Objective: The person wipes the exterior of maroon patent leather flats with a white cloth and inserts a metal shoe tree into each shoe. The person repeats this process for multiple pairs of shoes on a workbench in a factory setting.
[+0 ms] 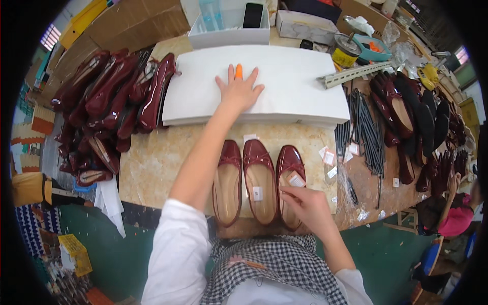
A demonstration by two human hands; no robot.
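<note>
My left hand (239, 94) lies with fingers spread on a thick stack of white paper (300, 76); one finger wears an orange finger cover. Below the stack, three dark red patent ballet flats with small bows stand side by side, toes away from me: a left shoe (219, 188), a middle shoe (269, 178) and a right shoe (291, 153). A small white label (257, 193) is inside the middle one. Over the right shoe, my right hand (307, 206) is closed in a pinch, close beside a printed tag (295, 179). What its fingertips hold is hidden.
Dark red shoes (107, 96) are piled at the left, and more shoes (401, 114) at the right. Black rods (368, 132) lie beside loose tags (329, 156). A metal rail (356, 74) rests at the stack's right end. Behind stands a white box (229, 38) holding a phone.
</note>
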